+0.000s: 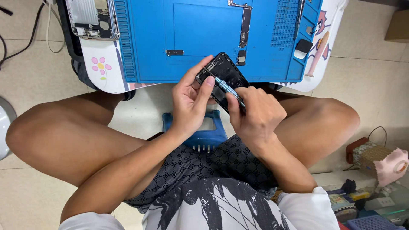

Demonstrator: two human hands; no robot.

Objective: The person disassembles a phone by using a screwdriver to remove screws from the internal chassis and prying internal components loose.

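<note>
My left hand (191, 100) grips an opened black phone body (226, 72) by its left edge, thumb pressed on its rim, holding it tilted just below the blue work mat (204, 25). My right hand (253, 113) holds a small blue-grey screwdriver (225, 86), its tip set into the upper left part of the phone's inside. Both hands hover over my lap, in front of the table's near edge.
On the blue mat lie a long circuit board (245, 25) and small black parts (174, 53). Another stripped phone frame (91, 19) lies at the far left. A blue stool (196, 136) shows between my legs. Boxes and clutter (375, 187) sit on the floor, right.
</note>
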